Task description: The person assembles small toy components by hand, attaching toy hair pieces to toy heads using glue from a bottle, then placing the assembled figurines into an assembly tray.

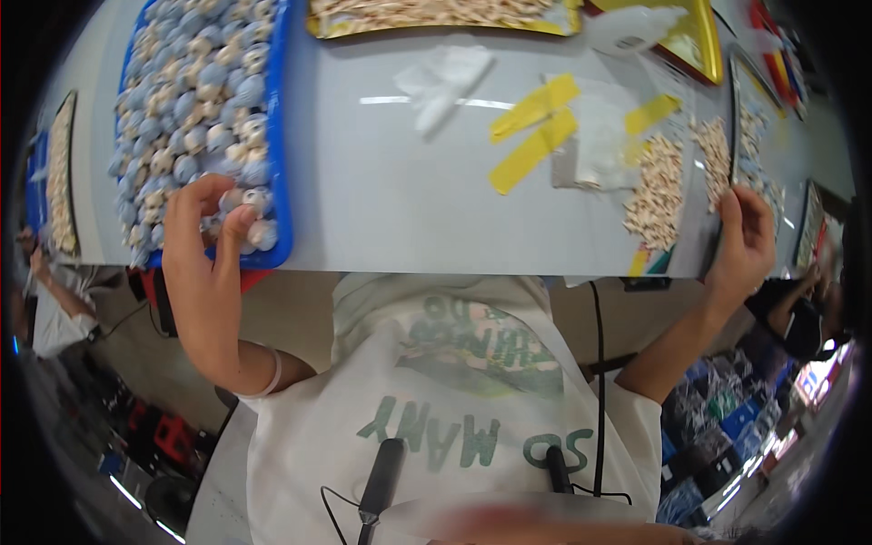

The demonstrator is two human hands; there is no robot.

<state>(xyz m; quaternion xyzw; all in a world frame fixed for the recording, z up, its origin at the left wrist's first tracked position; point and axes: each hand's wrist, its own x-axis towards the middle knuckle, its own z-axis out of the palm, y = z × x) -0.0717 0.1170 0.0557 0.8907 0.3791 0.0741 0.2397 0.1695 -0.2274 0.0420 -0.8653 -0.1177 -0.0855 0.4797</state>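
Note:
At the left, my left hand [202,234] reaches into a blue tray [280,118] heaped with small pale-blue and cream balls [186,109]. Its thumb and forefinger are closed round one small ball [232,200] near the tray's front right corner. On the far right, my right hand [747,238] is at the near end of a dark-rimmed tray [734,118] that holds pale-blue and beige pieces. The fingers there are pinched together, and what they hold, if anything, is too small to make out. Beside them lie small beige pieces [656,195] in a loose pile.
Yellow tape strips [534,150] and a crumpled white glove-like item [443,80] lie mid-table. Behind are a gold-rimmed tray [445,27] of beige pieces, a translucent bottle [636,29] and a yellow tray [704,45]. Other people [64,304] work at both sides.

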